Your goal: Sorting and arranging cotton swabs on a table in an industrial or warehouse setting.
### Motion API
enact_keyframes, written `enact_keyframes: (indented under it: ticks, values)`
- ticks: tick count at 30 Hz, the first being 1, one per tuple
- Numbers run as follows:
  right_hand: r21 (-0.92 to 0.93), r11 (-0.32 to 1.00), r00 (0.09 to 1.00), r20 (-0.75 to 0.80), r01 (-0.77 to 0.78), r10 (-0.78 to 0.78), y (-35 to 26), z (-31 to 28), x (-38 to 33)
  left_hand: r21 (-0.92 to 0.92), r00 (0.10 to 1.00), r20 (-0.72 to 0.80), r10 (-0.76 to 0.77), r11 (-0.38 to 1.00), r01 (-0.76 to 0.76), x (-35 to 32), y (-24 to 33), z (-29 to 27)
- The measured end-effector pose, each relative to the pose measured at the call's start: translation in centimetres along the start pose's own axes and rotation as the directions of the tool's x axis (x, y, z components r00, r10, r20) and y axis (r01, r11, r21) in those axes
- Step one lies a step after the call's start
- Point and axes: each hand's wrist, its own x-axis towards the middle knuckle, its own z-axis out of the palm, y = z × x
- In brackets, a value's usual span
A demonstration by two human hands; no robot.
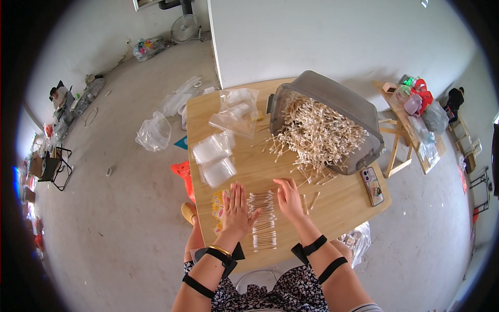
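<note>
A column of cotton swabs (263, 224) lies in neat rows on the wooden table (327, 208) in front of me. My left hand (236, 214) rests flat along the column's left side, fingers stretched out, partly covering some yellow-and-white printed cards (217, 209). On the other side, my right hand (290, 198) is close to the swabs, its fingers loosely bent and apart, with nothing seen in it. A grey plastic bin (332, 93) lies tipped on its side, and a big heap of loose cotton swabs (319, 132) spills from its mouth toward me.
Stacks of clear plastic bags (215, 156) lie on the table's left, with more clear bags (236, 112) behind. A phone (372, 186) sits near the right edge. A second table (416, 122) holding bags stands at the right. Plastic bags (154, 132) lie on the floor at left.
</note>
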Motion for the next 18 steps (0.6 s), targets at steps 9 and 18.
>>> enact_keyframes:
  ticks: [9,18]
  values:
    - [0.025,0.999,0.994,-0.1,0.037,-0.034,-0.1,1.0,-1.5,0.044,0.974,0.109,0.198,0.978,-0.203,0.8,3.0,1.4]
    - [0.011,0.999,0.994,-0.109,0.031,-0.03,0.5,1.0,-2.6,0.105,0.972,0.083,0.221,0.968,-0.229,0.9,3.4,0.7]
